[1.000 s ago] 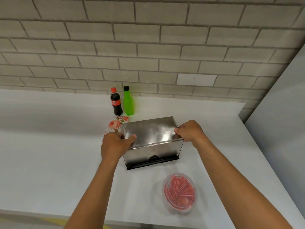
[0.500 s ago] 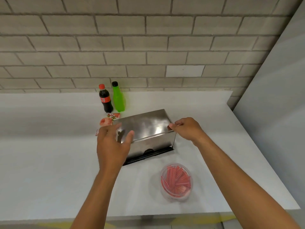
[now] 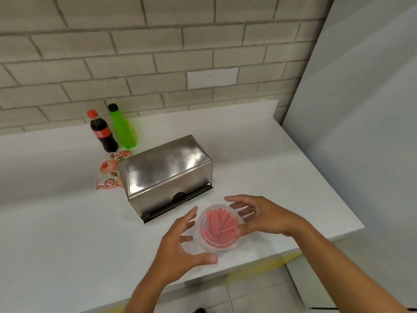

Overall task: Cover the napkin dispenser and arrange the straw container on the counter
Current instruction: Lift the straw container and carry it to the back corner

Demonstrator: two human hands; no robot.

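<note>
The steel napkin dispenser [image 3: 167, 172] stands on the white counter [image 3: 56, 233] with its shiny cover down over it and nobody touching it. In front of it sits the clear round straw container [image 3: 220, 227], full of red straws. My left hand [image 3: 180, 247] is at its left side, fingers spread, thumb by the lower rim. My right hand [image 3: 261, 214] is at its right side, fingers spread, thumb close against the container wall. Neither hand has closed around it.
A cola bottle [image 3: 101, 132] and a green bottle [image 3: 124, 127] stand at the brick wall. A flowered napkin pack [image 3: 108, 175] lies left of the dispenser. The counter's front edge runs just below the container; a grey wall [image 3: 361, 132] bounds the right.
Both hands have left the dispenser's cover and come down to either side of the straw container. The view has tilted down and closer.
</note>
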